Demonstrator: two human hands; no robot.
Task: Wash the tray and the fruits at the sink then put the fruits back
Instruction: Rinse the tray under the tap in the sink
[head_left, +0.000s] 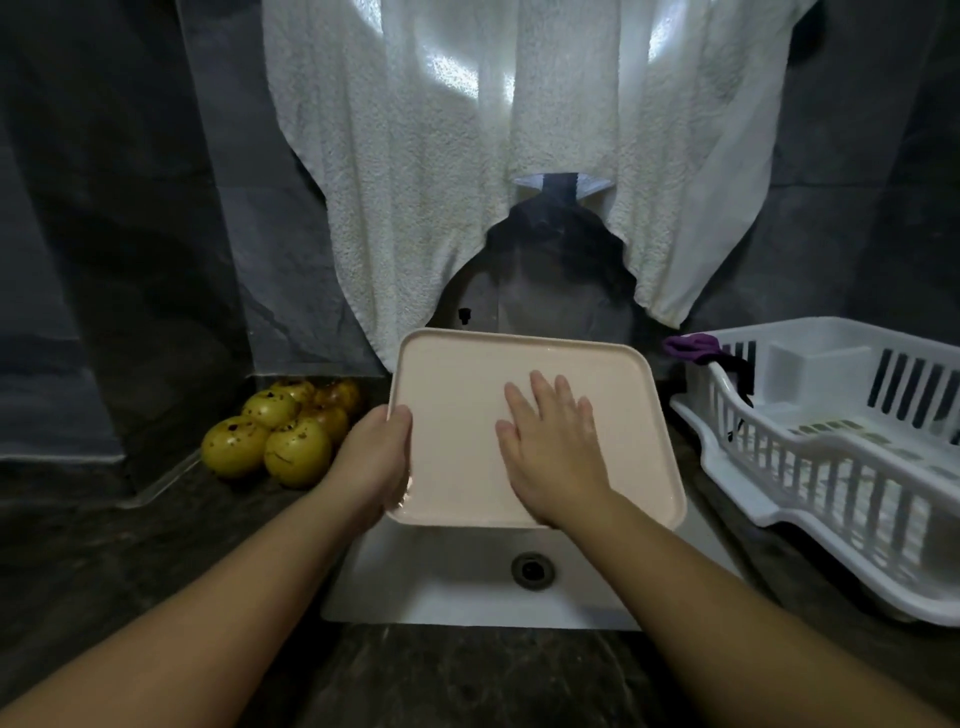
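The tray (457, 415) is held over the sink (467, 587), tilted toward the viewer, w/ the left hand (376, 457) clamped on its 9 o'clock edge, thumb over the rim, and the right hand (550, 447) laid flat and open on the tray face, fingers spread – rubbing it, by the look, not gripping. Main risk: it's a one-hand hold on a wet, smooth rim, so pressing down w/ the flat palm could lever the tray out of the left grip and drop it into the basin. Tilt too far toward 6 o'clock and water would prob. run off onto the counter (156, 545), not the drain (532, 569). The fruits (275, 431) sit piled at 9 o'clock of the tray, close to the left elbow's path – they're round, so a nudge could roll them. Tray: pale pink, likely plastic, rounded rectangle w/ a low raised lip, glossy w/ wet sheen. Fruits: yellow-green, brown-spotted skins. Sink: white, smooth, dark ring drain. Counter and wall: dark stone-like, matte. Towel (415, 182) at 12 o'clock: white, nubbly terry. Rack (831, 467) at 3 o'clock: white slatted plastic, w/ a purple cloth (693, 345) on its corner.
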